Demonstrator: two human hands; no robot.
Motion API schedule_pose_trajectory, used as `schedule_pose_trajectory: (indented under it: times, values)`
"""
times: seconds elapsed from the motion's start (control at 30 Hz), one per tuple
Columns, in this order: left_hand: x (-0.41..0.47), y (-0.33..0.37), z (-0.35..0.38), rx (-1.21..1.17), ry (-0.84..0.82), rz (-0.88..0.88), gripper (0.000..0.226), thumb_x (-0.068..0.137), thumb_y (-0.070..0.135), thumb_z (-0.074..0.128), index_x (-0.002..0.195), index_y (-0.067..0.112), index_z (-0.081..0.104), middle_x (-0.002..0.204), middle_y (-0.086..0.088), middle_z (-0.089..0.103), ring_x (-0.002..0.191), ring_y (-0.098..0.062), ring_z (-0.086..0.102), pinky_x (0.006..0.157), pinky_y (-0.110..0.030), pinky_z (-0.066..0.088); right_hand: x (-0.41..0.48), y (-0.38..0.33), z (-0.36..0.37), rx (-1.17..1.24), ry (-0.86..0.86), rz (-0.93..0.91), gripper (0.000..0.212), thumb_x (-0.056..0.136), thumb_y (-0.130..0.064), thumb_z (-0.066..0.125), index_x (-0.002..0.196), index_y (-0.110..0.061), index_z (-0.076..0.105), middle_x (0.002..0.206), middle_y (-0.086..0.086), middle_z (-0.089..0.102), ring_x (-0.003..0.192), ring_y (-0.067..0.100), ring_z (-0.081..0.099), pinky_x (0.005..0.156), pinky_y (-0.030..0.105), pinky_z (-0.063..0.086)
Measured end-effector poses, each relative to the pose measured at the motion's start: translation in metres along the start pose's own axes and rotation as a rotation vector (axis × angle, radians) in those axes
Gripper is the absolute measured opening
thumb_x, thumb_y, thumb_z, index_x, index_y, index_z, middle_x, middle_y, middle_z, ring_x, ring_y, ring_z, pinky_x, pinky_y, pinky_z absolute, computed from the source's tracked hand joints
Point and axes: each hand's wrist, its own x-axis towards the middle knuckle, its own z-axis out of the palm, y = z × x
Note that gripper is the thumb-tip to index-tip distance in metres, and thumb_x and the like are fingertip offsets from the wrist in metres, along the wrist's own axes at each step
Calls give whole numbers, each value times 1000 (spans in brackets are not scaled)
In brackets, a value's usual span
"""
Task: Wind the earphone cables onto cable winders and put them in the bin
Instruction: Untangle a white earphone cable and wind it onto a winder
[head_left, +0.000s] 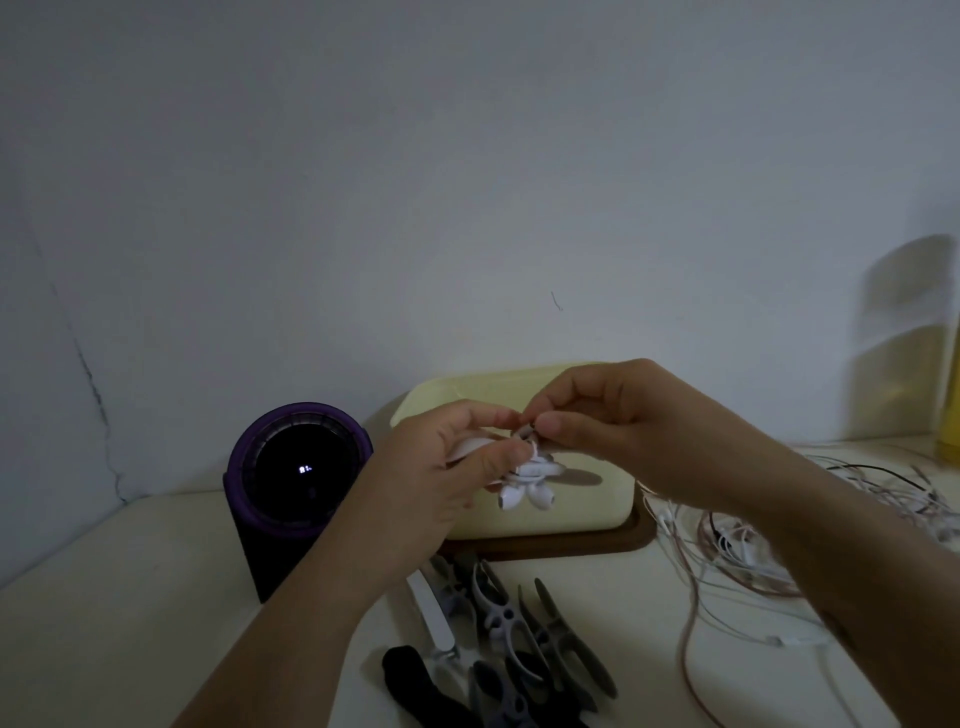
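Over the yellow bin (571, 512), the left hand (441, 467) grips a winder (467, 447) wound with white earphone cable (535, 470) while the right hand (613, 415) pinches its loose end; the cable looks light and limp, best held near the tip.

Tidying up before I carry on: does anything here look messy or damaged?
Yes: a tangled heap of earphone cables sprawls right of the bin, and a crack runs down the wall at left.

1 left hand (441, 467) and 1 right hand (623, 421) are holding 1 earphone (535, 467) with 2 buds (506, 500). 1 bin (582, 506) and 1 purple can (301, 467) are sitting far. Near winders (498, 618) are lying too jumbled to count.
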Motion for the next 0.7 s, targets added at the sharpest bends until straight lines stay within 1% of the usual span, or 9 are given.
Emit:
schedule_pose_trajectory:
  times: [0.1, 0.2, 0.27, 0.33, 0.43, 0.5, 0.57, 0.6, 0.7]
  values:
    - [0, 0, -1, 12, 47, 29, 43, 58, 54, 59, 94, 30, 65, 71, 19, 70, 58, 5, 58, 53, -13, 44, -1, 0, -1, -6, -27, -25, 13, 86, -22, 65, 97, -19, 70, 91, -7, 74, 87, 5, 69, 82, 26, 55]
    - [0, 1, -1, 29, 87, 48, 36, 62, 50, 57, 91, 31, 65, 66, 22, 67, 53, 6, 56, 52, -12, 43, -2, -1, -2, 21, -65, -41, 23, 80, -18, 72, 103, -17, 70, 98, -7, 73, 94, 2, 67, 85, 22, 54]
    - [-1, 2, 0, 33, 100, 49, 32, 65, 48, 55, 91, 32, 64, 66, 23, 67, 53, 5, 55, 53, -12, 44, -3, -2, 0, 4, -53, -47, 33, 72, -20, 79, 104, -21, 70, 99, -9, 72, 97, 1, 66, 90, 24, 52]
    - [-1, 3, -1, 19, 106, 50, 31, 68, 47, 55, 93, 30, 64, 69, 21, 69, 54, 5, 55, 54, -13, 44, -3, -3, 3, -7, -16, -55, 37, 67, -21, 83, 102, -26, 70, 97, -13, 71, 95, 1, 66, 90, 25, 52]
    - [-1, 3, -1, -10, 123, 48, 33, 68, 46, 55, 92, 27, 66, 71, 16, 71, 56, 2, 57, 54, -15, 45, -3, -3, 9, -50, 41, -105, 39, 68, -20, 83, 99, -34, 65, 96, -20, 66, 93, -2, 64, 87, 18, 51]
    - [-1, 3, 0, -24, 134, 47, 31, 68, 46, 56, 90, 26, 67, 74, 13, 72, 61, -3, 61, 55, -18, 48, -4, -4, 11, -84, 73, -136, 40, 68, -21, 83, 99, -38, 64, 95, -20, 66, 93, -1, 64, 86, 14, 50]
    - [-1, 2, 0, -52, 147, 38, 32, 67, 47, 56, 86, 25, 69, 78, 6, 74, 69, -13, 65, 62, -27, 52, -4, -4, 13, -114, 101, -158, 39, 68, -23, 83, 99, -37, 65, 93, -16, 68, 94, 1, 64, 88, 17, 50]
    - [0, 1, 0, -68, 158, 33, 32, 67, 48, 56, 85, 25, 69, 78, 4, 74, 70, -15, 65, 64, -29, 53, -4, -4, 13, -123, 108, -165, 38, 68, -24, 83, 100, -34, 66, 93, -15, 69, 94, 2, 64, 89, 20, 51]
    - [1, -1, 1, -107, 184, 25, 33, 67, 50, 55, 83, 24, 69, 75, 7, 74, 68, -9, 66, 64, -22, 53, -5, -5, 14, -86, 115, -167, 37, 70, -27, 82, 103, -28, 67, 97, -9, 70, 96, 5, 65, 91, 27, 52]
